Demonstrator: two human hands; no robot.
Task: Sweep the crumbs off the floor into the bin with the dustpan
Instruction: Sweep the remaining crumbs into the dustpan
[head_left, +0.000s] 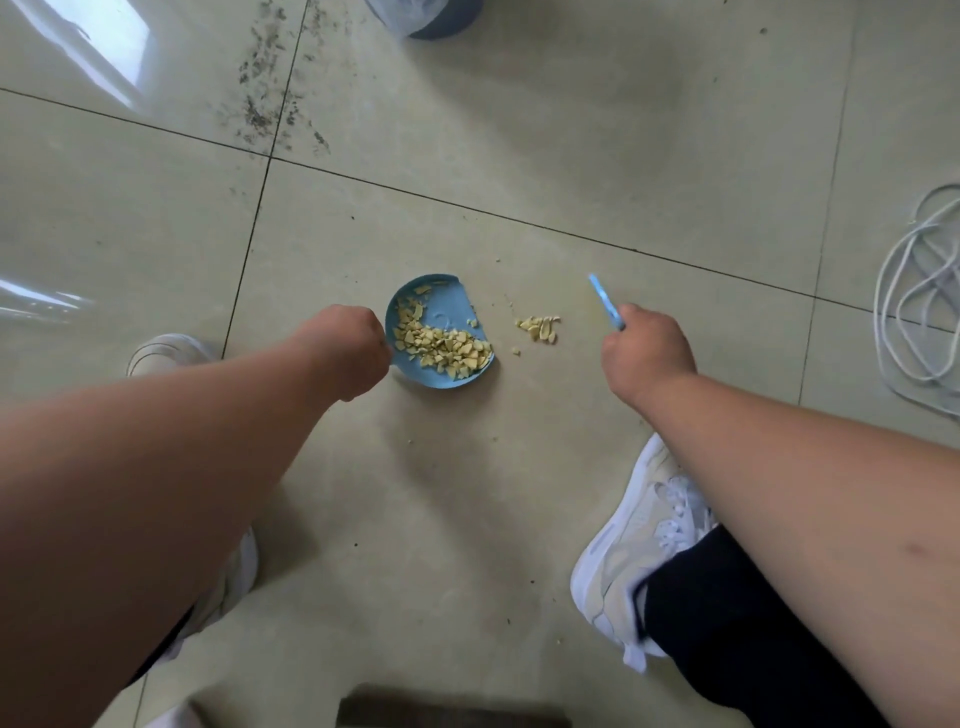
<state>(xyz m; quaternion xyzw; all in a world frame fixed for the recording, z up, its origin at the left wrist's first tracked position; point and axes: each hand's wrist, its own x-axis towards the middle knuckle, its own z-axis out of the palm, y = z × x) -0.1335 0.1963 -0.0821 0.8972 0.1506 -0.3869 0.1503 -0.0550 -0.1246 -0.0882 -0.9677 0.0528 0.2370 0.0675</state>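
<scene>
Both arms reach down; the left hand (347, 349) grips the dustpan (441, 332), the right hand (647, 349) is closed around a brush (605, 300). Some crumbs (540, 327) lie just right of the dustpan, between the hands.

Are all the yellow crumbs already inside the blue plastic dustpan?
No, a small pile of yellow crumbs lies on the tiled floor just right of the blue dustpan.

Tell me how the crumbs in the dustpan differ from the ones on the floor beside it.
The crumbs in the dustpan form a big heap, held in the blue dustpan. The crumbs on the floor are a small cluster with a few strays, lying on bare tile right of the pan's open edge. Both are pale yellow broken bits.
</scene>
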